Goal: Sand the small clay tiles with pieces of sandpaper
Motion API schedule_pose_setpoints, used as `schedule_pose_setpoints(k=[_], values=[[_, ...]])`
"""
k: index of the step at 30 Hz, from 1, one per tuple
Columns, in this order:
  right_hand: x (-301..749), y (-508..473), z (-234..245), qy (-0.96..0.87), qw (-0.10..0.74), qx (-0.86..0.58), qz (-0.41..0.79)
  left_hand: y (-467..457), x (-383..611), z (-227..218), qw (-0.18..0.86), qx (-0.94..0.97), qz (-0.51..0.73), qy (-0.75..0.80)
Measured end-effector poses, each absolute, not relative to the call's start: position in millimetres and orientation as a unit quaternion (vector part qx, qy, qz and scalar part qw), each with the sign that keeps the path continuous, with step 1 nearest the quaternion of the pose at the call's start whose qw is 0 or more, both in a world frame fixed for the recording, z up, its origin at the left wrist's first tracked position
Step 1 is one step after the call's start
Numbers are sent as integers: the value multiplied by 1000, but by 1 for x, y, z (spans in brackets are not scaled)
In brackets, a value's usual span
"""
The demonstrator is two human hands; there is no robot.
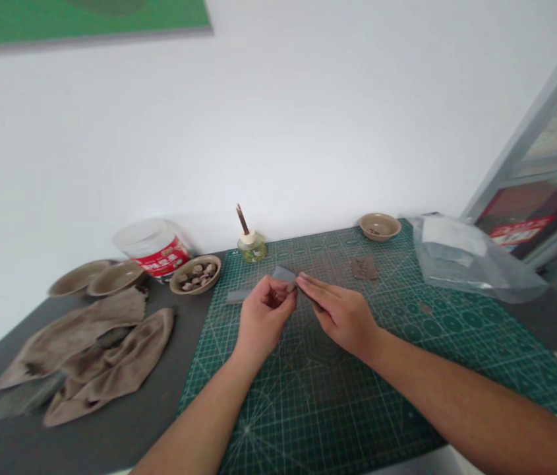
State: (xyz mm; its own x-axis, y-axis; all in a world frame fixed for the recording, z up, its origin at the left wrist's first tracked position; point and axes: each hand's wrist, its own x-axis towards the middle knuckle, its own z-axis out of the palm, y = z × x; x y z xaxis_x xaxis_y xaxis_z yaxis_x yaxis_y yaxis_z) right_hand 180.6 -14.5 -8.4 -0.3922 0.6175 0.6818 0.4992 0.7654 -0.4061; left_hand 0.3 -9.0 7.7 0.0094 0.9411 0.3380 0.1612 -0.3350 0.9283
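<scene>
On my far left, rumpled brown cloths (134, 359) lie on the dark tabletop (21, 448), with two tan dishes (78, 278) just behind them. Next I see a clear tub (152, 245) with a red label, then a tan bowl (175, 285) of small brown lumps (201, 274), its right side at the green cutting mat (318, 415).

On the mat, a grey strip (238, 297) lies just left of my left hand (262, 316), whose fingers are drawn to a close pinch on a small piece (292, 287), mostly hidden by the fingertips. Behind stands a glass bottle (252, 248) with dark sticks; a grey sheet (284, 273) shows just beyond my fingers.

My right hand (350, 318) meets the left at the fingertips, its fingers straight and together over a thin dark piece (316, 306), gripped from beneath by the thumb side.

Farther right lie a marked brown square (364, 268) and, near the wall, another tan bowl (380, 221). A clear plastic bag (480, 267) overlaps the mat's right edge.
</scene>
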Motion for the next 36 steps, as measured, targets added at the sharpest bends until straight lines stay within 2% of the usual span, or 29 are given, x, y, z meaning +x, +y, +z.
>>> schedule_pose_setpoints(k=[12,16,19,23,26,30,32,36], values=[[181,-10,-9,-843,400,-349,83,-16,0,10,335,632,521,465],[184,-1,-7,-757,425,-472,156,-12,-2,8,315,637,546,445],[185,4,-7,-694,437,-510,259,-7,-6,8,304,644,570,410],[182,2,-12,-710,364,-478,369,-2,-10,9,298,648,589,380],[180,-2,-13,-767,324,-465,301,-1,-11,8,310,650,572,393],[183,-3,-8,-790,356,-455,203,-1,-12,4,313,682,512,419],[185,-1,-5,-776,383,-430,258,0,-12,4,308,704,482,420],[186,3,-2,-699,412,-344,473,0,-14,7,287,745,446,405]])
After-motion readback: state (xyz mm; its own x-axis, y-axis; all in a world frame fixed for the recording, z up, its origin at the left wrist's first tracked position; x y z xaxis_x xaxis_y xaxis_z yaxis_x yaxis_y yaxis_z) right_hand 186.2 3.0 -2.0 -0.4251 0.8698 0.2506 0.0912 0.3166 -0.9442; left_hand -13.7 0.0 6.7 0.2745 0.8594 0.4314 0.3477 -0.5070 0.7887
